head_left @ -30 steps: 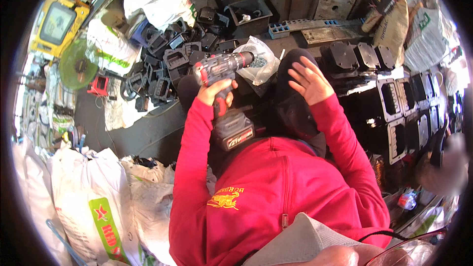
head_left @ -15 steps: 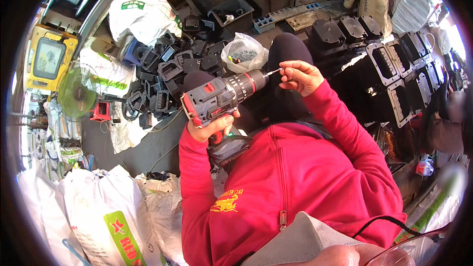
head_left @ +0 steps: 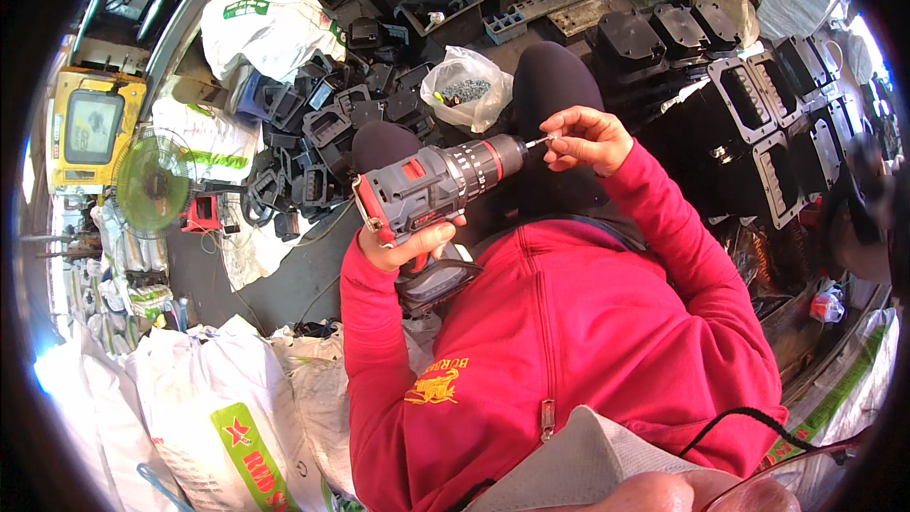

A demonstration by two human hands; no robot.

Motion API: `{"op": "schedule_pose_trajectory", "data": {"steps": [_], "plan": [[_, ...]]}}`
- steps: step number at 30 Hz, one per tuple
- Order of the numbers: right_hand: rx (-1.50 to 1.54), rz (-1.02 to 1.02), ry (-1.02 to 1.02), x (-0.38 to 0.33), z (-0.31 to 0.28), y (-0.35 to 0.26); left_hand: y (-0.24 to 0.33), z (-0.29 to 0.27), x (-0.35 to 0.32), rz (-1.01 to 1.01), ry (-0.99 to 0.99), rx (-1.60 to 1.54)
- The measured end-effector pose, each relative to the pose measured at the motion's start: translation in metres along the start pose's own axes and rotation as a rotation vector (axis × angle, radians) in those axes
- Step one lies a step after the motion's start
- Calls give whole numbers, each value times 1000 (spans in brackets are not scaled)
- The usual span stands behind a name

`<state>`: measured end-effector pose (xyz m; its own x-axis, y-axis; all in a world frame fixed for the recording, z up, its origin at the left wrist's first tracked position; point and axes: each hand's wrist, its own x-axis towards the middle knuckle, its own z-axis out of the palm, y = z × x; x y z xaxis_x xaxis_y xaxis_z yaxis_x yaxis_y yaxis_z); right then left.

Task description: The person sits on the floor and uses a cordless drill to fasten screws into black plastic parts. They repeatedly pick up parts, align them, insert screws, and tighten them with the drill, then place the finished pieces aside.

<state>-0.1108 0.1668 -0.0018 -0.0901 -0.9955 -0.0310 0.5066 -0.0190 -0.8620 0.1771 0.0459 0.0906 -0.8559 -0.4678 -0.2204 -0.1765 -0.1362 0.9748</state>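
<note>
My left hand (head_left: 409,246) is wrapped round the handle of a grey, black and red cordless drill (head_left: 427,188), held level over my lap with its chuck toward the right. Just beyond the chuck, my right hand (head_left: 592,140) pinches a tiny silvery piece, which looks like a screw (head_left: 552,138), at the tip of the drill bit (head_left: 536,141). Fingertips cover part of it. Past my knees stands an open clear plastic bag (head_left: 495,106) with many small grey metal pieces inside, likely screws.
Black plastic handle frames (head_left: 327,125) lie heaped at the left. On the right are black boxes with slotted frames (head_left: 742,102). A green fan (head_left: 152,178) stands far left, near a yellow-framed display (head_left: 93,123). Full white sacks (head_left: 180,398) sit at lower left.
My right hand has shifted slightly right, and the drill has turned a little with it. My view has moved slightly. The left hand keeps its grip.
</note>
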Motion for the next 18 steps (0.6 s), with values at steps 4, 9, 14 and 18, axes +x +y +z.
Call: {"op": "schedule_pose_trajectory", "data": {"steps": [4,9,14,18], "plan": [[-61,-59,-31,-1,-6,2,-1,1,1,-12,-23,-4],[-95,-63,-23,-6,-9,1,1,2,0,-27,-26,23],[-164,-31,-71,-9,-11,-6,3,3,0,-32,-41,57],[-280,48,-174,-12,-15,-17,4,-1,-2,-12,-96,95]]}}
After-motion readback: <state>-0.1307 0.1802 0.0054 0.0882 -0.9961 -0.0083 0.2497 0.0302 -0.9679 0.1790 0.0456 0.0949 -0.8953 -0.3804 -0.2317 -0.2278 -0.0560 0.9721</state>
